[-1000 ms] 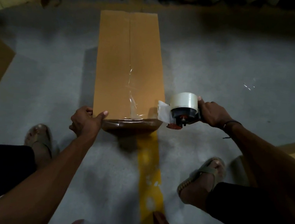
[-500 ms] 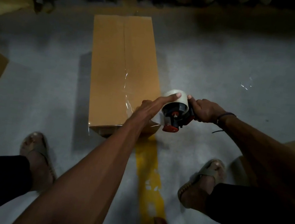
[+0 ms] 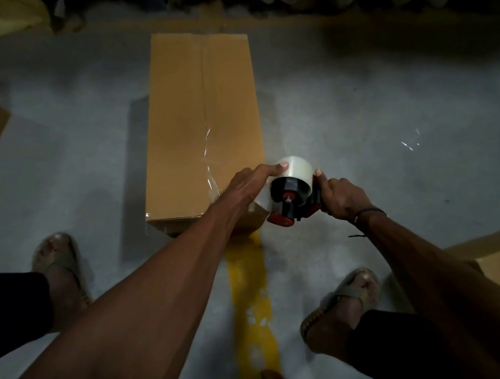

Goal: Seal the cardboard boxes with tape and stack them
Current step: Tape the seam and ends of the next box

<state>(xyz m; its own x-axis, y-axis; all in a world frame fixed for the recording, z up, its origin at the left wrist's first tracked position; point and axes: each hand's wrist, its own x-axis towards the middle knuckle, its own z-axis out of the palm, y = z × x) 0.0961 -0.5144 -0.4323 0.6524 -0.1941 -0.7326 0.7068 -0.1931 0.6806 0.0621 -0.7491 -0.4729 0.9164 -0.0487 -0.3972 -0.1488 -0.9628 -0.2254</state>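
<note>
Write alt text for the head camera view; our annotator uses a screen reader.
Seen from above, a person's right hand grips a tape dispenser at the near right corner of a long cardboard box on a grey floor, while the left hand lays a straight finger on the tape roll. Clear tape runs partway along the box's centre seam; sandalled feet flank a yellow floor stripe.

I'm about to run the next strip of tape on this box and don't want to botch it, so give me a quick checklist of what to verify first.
1. Dispenser held firmly: ok. The right hand grips the tape dispenser by its handle.
2. Tape roll steadied: ok. The left hand rests straight fingers on the roll.
3. Free tape end ready: cannot tell; the left hand hides it.
4. Flaps closed: ok. The cardboard box has both top flaps meeting at the centre seam.
5. Seam fully taped: not ok. Clear tape shows only on the near part.
6. Box steadied: not ok. Neither hand holds it.
</note>
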